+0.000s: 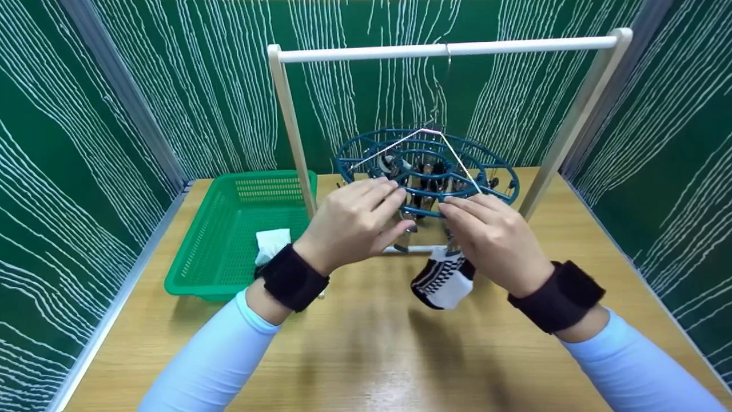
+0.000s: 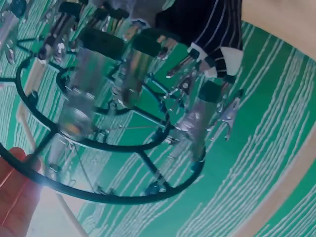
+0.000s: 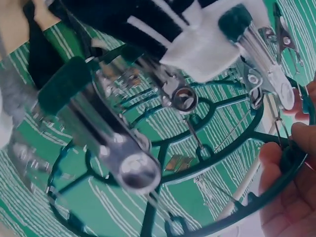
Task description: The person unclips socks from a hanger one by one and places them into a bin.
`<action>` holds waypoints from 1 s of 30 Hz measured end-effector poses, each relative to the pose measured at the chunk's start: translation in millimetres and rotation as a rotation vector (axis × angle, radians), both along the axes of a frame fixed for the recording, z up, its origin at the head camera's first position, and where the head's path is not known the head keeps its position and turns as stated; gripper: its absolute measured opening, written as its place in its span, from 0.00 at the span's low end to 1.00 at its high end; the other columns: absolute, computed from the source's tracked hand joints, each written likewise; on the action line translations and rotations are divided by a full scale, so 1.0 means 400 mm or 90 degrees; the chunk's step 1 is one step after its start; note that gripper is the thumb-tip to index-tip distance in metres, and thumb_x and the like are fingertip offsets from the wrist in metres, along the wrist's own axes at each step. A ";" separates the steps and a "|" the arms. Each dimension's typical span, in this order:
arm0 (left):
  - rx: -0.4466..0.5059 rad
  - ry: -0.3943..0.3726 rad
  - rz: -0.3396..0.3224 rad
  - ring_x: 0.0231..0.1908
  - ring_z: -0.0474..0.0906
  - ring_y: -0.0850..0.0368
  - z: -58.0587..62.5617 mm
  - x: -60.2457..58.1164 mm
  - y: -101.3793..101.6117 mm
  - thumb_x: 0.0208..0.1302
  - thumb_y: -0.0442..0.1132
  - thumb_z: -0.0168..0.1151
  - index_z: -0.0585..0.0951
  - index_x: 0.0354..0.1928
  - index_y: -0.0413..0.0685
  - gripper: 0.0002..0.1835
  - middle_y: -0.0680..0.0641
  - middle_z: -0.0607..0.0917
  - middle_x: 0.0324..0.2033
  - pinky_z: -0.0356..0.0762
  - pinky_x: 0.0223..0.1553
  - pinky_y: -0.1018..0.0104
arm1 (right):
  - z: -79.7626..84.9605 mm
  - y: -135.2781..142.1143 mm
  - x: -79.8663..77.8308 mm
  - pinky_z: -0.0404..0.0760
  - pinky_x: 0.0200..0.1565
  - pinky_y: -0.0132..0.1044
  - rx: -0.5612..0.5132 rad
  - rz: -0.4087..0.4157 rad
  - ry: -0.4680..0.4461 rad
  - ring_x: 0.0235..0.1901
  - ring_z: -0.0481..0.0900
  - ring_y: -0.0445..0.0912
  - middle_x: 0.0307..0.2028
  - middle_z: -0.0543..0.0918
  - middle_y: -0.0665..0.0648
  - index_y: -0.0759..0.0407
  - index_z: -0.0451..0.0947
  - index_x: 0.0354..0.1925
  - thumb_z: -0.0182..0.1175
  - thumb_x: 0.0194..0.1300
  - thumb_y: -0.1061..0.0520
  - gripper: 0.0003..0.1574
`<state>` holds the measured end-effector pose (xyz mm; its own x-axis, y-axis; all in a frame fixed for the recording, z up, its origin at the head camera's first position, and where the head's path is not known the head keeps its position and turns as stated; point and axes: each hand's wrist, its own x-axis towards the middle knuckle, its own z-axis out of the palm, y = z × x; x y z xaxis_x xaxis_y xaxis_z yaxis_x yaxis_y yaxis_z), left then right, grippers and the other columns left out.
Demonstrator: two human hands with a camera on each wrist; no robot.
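A dark teal round clip hanger [image 1: 423, 193] hangs from a white rail by a hook, with metal clips [image 2: 136, 71] around its rings. At its front left edge is my left hand [image 1: 357, 220], fingers fairly straight and thumb apart; in the left wrist view its fingertips touch the outer ring. My right hand [image 1: 494, 234] holds the outer ring at the front right, its thumb and fingers [image 3: 269, 153] around the rim in the right wrist view. A black-and-white patterned sock [image 1: 452, 286] hangs below, near the right hand. Other dark items under the hanger are partly hidden.
A wooden stand [image 1: 289, 109] with a white rail [image 1: 366, 53] spans the back. To the left sits a green basket [image 1: 194, 252] with a white cloth item [image 1: 273, 243] and something dark inside. Green walls with white lines surround the wooden table [image 1: 366, 355].
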<state>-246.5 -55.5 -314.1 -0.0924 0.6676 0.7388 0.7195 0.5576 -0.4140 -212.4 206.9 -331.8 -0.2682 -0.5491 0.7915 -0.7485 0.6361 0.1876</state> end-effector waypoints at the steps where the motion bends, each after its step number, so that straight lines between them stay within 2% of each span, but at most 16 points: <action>1: -0.002 0.010 0.003 0.46 0.94 0.50 -0.001 0.000 0.002 0.73 0.52 0.72 0.91 0.49 0.42 0.19 0.44 0.95 0.44 0.92 0.54 0.59 | 0.000 -0.008 -0.003 0.92 0.43 0.52 -0.005 0.006 0.005 0.38 0.91 0.61 0.43 0.93 0.71 0.73 0.89 0.48 0.76 0.58 0.74 0.18; 7: -0.008 0.056 0.022 0.39 0.93 0.53 0.001 -0.004 -0.002 0.73 0.45 0.73 0.92 0.45 0.42 0.12 0.47 0.94 0.38 0.92 0.47 0.63 | 0.007 -0.050 -0.010 0.92 0.43 0.51 -0.021 0.010 0.011 0.38 0.91 0.60 0.42 0.93 0.70 0.72 0.90 0.47 0.77 0.60 0.72 0.15; 15: -0.019 0.086 0.039 0.41 0.93 0.52 0.000 -0.018 -0.019 0.74 0.42 0.72 0.90 0.43 0.40 0.10 0.46 0.94 0.36 0.92 0.50 0.61 | 0.013 -0.082 -0.005 0.93 0.44 0.52 -0.051 0.000 0.007 0.40 0.92 0.59 0.42 0.93 0.68 0.70 0.91 0.46 0.77 0.62 0.68 0.13; 22: -0.032 0.057 0.054 0.42 0.93 0.52 -0.004 -0.034 -0.037 0.75 0.40 0.71 0.90 0.43 0.38 0.10 0.44 0.94 0.38 0.91 0.52 0.61 | -0.006 -0.091 0.027 0.91 0.48 0.54 -0.121 0.033 0.021 0.44 0.91 0.61 0.45 0.93 0.67 0.69 0.91 0.46 0.76 0.62 0.68 0.13; 26: -0.036 0.049 0.060 0.43 0.94 0.51 -0.007 -0.041 -0.046 0.75 0.39 0.71 0.90 0.45 0.37 0.10 0.43 0.94 0.39 0.91 0.53 0.61 | -0.023 -0.090 0.048 0.91 0.44 0.52 -0.149 0.041 0.024 0.40 0.90 0.59 0.41 0.93 0.65 0.67 0.91 0.45 0.73 0.69 0.63 0.08; 30: -0.035 0.038 0.061 0.43 0.94 0.50 -0.010 -0.045 -0.053 0.75 0.39 0.71 0.90 0.45 0.37 0.10 0.42 0.94 0.40 0.91 0.53 0.60 | -0.044 -0.086 0.059 0.92 0.40 0.51 -0.146 0.020 -0.004 0.36 0.90 0.58 0.39 0.93 0.64 0.68 0.91 0.45 0.68 0.76 0.55 0.15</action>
